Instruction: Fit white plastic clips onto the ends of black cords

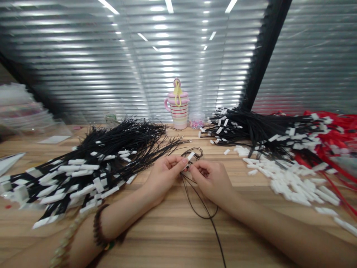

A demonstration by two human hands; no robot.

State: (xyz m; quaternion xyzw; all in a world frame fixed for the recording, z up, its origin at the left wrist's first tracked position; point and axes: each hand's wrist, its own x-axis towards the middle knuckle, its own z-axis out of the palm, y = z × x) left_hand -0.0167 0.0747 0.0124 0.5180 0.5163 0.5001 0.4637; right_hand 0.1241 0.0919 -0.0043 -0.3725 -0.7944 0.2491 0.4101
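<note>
My left hand [169,168] pinches a small white plastic piece [191,156] between thumb and forefinger, in the middle of the view. Right beside it, the fingertips of my right hand [209,178] are closed on a thin black cord [205,204], close to the lower end of the white piece. The cord makes a loose loop below my hands and trails off toward the table's near edge. More of the black cord curls just behind the fingers. Whether the cord passes through the white piece cannot be made out.
At left lies a heap of black cords with white ends [125,137]. On the right are another black bundle [259,124], loose white pieces [290,178] and red cords [334,130]. A striped mug [179,113] and a tub of beads [197,121] stand behind.
</note>
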